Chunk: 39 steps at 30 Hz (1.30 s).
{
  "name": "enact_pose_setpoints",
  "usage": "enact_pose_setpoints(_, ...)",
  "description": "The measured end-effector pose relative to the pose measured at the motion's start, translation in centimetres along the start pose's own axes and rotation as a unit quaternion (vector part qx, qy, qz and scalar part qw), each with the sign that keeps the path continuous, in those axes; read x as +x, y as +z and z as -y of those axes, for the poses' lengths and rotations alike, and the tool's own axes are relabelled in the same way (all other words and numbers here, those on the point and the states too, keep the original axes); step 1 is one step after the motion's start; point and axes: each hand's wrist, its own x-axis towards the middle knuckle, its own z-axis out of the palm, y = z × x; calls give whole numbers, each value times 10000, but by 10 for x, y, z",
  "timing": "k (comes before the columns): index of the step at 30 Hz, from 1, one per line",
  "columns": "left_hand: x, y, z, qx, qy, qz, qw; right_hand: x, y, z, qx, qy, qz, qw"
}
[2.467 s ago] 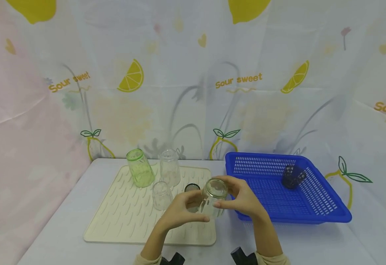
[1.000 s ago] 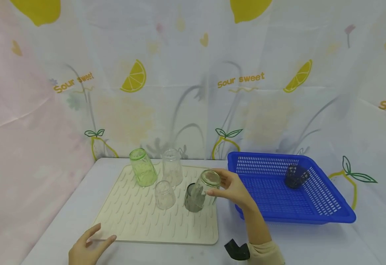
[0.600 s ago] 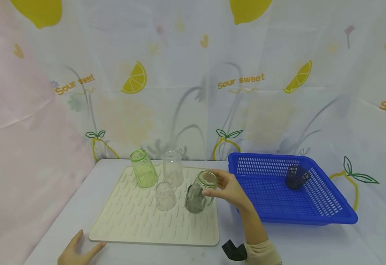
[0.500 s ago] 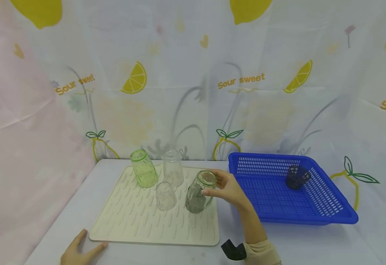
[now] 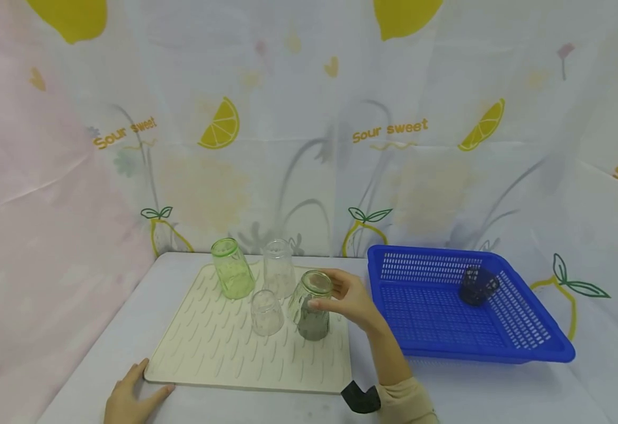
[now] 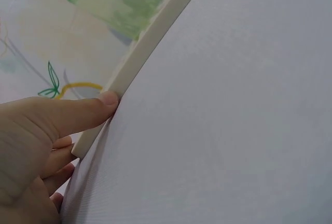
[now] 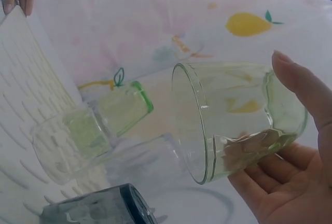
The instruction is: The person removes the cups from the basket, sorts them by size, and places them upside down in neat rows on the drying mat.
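My right hand (image 5: 354, 303) grips a pale green-tinted drinking glass (image 7: 220, 92) around its base end, thumb on one side and fingers on the other. The glass is mouth down, slightly tilted, over the right part of a cream drying mat (image 5: 208, 353). In the head view it overlaps a smoky dark glass (image 5: 314, 328) standing there. Left of these stand a short clear glass (image 5: 266, 315), a tall clear glass (image 5: 279, 268) and a green glass (image 5: 233, 274). My left hand (image 5: 129, 400) holds the mat's near left corner, thumb (image 6: 83, 115) along the front edge.
A blue plastic basket (image 5: 499, 356) with perforated sides stands right of the mat, with a dark glass (image 5: 475, 287) lying in its far right part. Behind the white table (image 5: 245, 406) hangs a lemon-print curtain (image 5: 298, 176).
My left hand has let go of the pale green glass and moved down left to the mat's corner. My right hand has carried the glass leftward, over the smoky glass.
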Motion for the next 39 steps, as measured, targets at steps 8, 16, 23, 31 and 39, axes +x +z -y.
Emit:
enact_pose_setpoints(8, -3, 5, -1, 81, 264, -524, 9982, 11, 12, -6, 162, 83, 190, 9997)
enact_pose_setpoints(16, -3, 6, 0, 162, 291, -439, 9985, 25, 24, -11, -31, 318, 214, 9993)
enact_pose_setpoints(23, -3, 7, 0, 227, 340, -557, 9976, 42, 35, -11, 39, 425, 384, 9983)
enact_pose_setpoints(31, -3, 7, 0, 208, 267, -577, 9978, 60, 53, -10, -121, 475, 608, 9969)
enact_pose_setpoints(39, -5, 6, -1, 202, 274, -705, 9969, 71, 74, 4, -115, 455, 713, 9963)
